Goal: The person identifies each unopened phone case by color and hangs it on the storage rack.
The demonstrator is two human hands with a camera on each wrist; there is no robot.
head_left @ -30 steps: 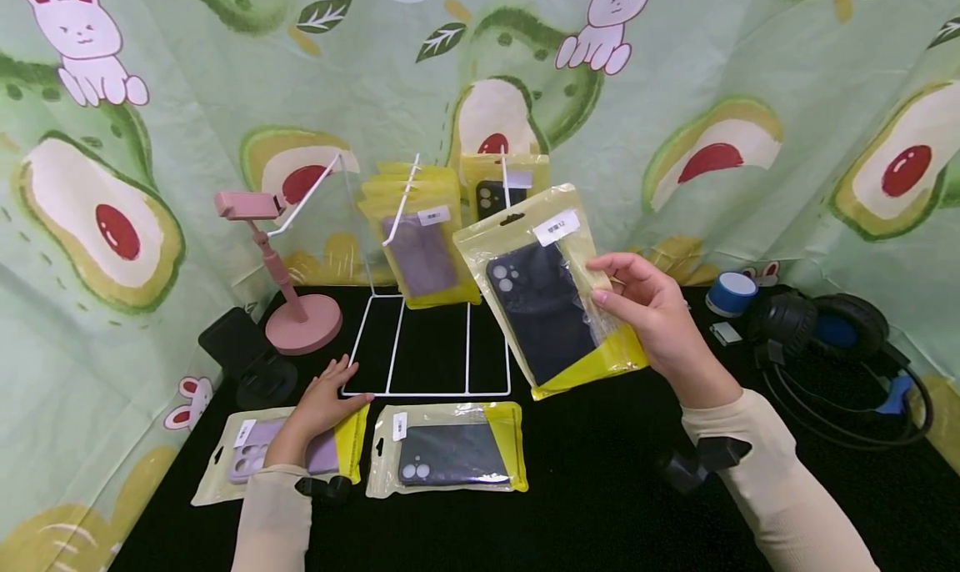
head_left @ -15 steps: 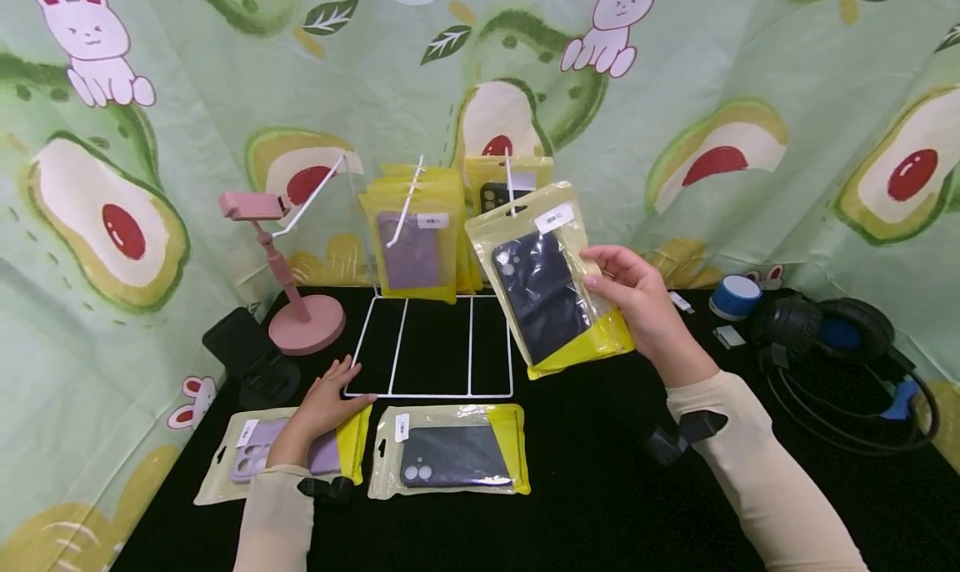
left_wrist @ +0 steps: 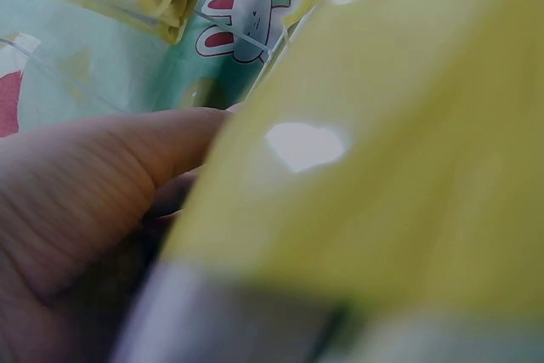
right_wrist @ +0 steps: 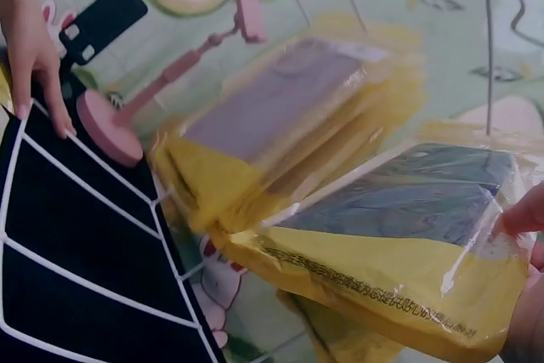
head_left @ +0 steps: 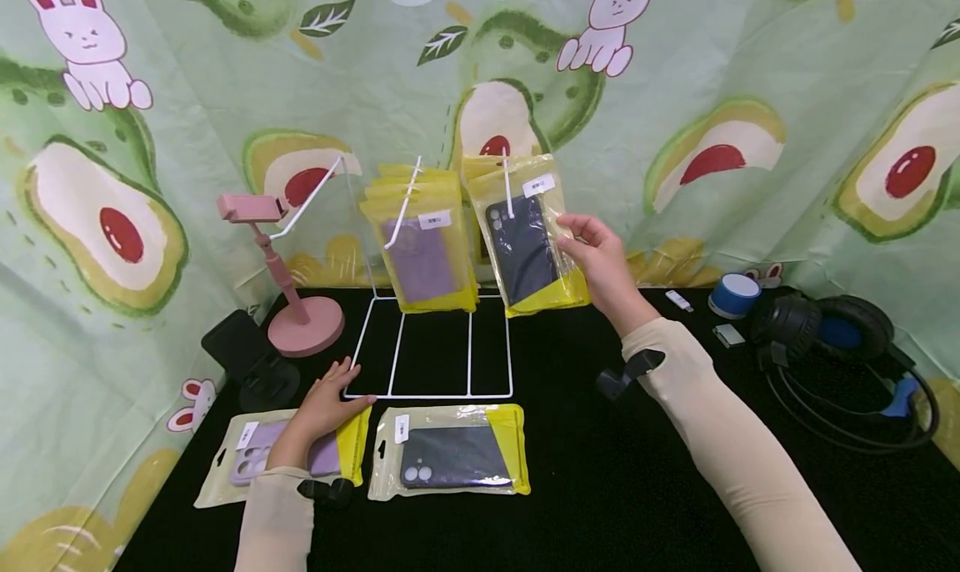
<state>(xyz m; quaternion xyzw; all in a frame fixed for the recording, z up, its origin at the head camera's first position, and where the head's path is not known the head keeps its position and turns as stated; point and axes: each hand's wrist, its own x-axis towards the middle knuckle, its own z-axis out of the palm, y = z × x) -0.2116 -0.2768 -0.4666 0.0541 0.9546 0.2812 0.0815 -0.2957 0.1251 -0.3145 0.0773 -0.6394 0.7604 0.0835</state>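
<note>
My right hand (head_left: pixel 596 259) pinches the right edge of a yellow-and-clear packet with a dark phone case (head_left: pixel 527 243) (right_wrist: pixel 399 227), held upright at the right hook (head_left: pixel 507 184) of the white wire display rack (head_left: pixel 431 363). Several packets with purple cases (head_left: pixel 423 251) (right_wrist: pixel 280 116) hang on the middle hook. My left hand (head_left: pixel 322 409) lies flat, fingers straight, on a purple-case packet (head_left: pixel 251 455) on the black table; that packet's yellow edge (left_wrist: pixel 382 167) fills the left wrist view. Another dark-case packet (head_left: pixel 450 459) lies beside it.
A pink phone stand (head_left: pixel 288 305) and a black stand (head_left: pixel 247 359) are at the left. Black headphones (head_left: pixel 840 338), a blue round speaker (head_left: pixel 733 295) and small white pieces sit at the right. A green printed cloth (head_left: pixel 712 72) hangs behind.
My right hand has carried the dark-case packet up and away, from over the table's middle to the rack's right hook. The left hand has stayed on its packet.
</note>
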